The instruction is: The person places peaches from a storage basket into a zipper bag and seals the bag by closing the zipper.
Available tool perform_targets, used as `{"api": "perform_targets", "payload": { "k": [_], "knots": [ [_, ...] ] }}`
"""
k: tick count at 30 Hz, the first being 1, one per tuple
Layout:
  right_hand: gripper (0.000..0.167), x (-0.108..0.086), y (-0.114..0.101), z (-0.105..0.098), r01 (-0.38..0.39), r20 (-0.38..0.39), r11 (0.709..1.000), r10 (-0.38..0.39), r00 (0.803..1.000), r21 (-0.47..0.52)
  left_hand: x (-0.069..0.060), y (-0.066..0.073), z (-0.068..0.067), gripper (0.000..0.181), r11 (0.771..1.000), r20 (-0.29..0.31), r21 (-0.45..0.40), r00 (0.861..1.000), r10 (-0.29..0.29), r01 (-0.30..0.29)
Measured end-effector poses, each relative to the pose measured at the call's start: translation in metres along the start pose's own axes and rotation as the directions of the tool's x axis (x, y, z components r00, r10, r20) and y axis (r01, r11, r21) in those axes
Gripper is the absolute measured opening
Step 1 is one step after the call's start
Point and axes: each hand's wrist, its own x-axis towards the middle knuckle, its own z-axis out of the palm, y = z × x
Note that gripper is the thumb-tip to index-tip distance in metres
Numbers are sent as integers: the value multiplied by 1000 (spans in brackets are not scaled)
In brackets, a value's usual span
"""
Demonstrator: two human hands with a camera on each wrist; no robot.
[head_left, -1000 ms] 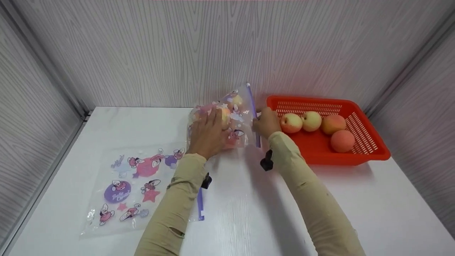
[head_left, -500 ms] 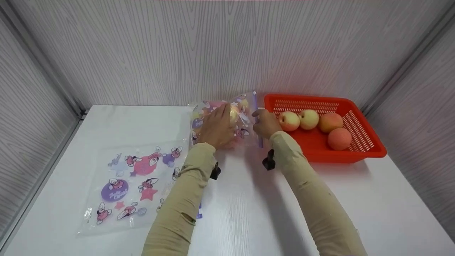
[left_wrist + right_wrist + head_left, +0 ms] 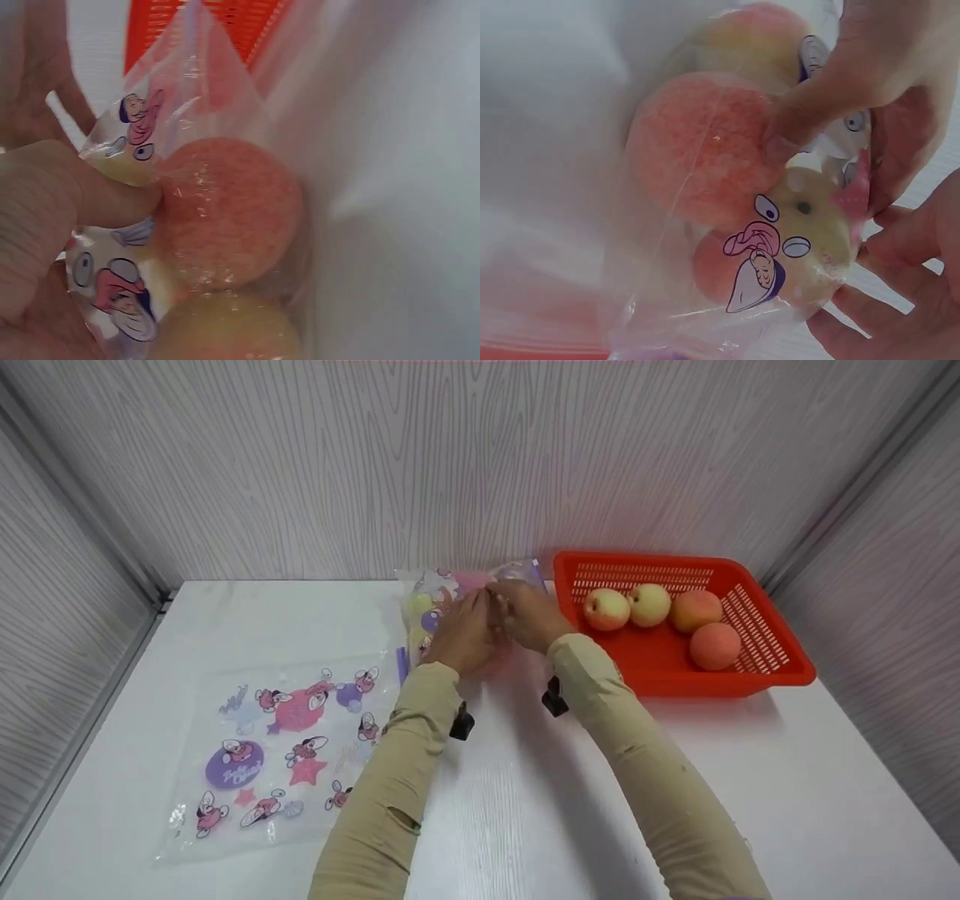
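Nearest you, the flat printed zip bag (image 3: 281,712) lies on the white table (image 3: 517,810), your left sleeve (image 3: 390,787) crossing it. Further out, your left hand (image 3: 463,634) is curled round the filled zip bag (image 3: 429,615), its thumb pressing a pink peach (image 3: 236,217) through the plastic. Your right hand (image 3: 529,615) has left the purple zip edge (image 3: 538,571) and come in beside the left; its loosely spread fingertips touch the bag's far edge, though I cannot tell whether they pinch it. So both hands now work on the peach-filled body, and the zip edge seems untended. The red basket (image 3: 720,684) just to the right still holds four peaches (image 3: 649,604). Behind stands the wood-grain panel (image 3: 360,472).
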Motion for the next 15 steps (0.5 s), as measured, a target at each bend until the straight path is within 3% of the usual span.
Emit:
{"api": "perform_targets", "payload": {
  "k": [4, 7, 13, 15],
  "knots": [
    [43, 0, 7, 2, -59, 33, 997, 61, 998, -54, -3, 1, 3, 71, 1000, 79, -2, 997, -18, 18],
    [38, -1, 15, 4, -95, 80, 994, 99, 992, -48, -7, -3, 4, 70, 997, 125, 71, 991, -37, 29],
    [17, -1, 23, 11, -31, 153, 991, 51, 987, -127, -17, -14, 5, 63, 983, 182, 180, 980, -79, 45],
    [22, -1, 20, 16, -33, 156, 992, 53, 986, -126, -19, -20, 5, 64, 979, 199, 198, 976, -87, 47]
  ]
}}
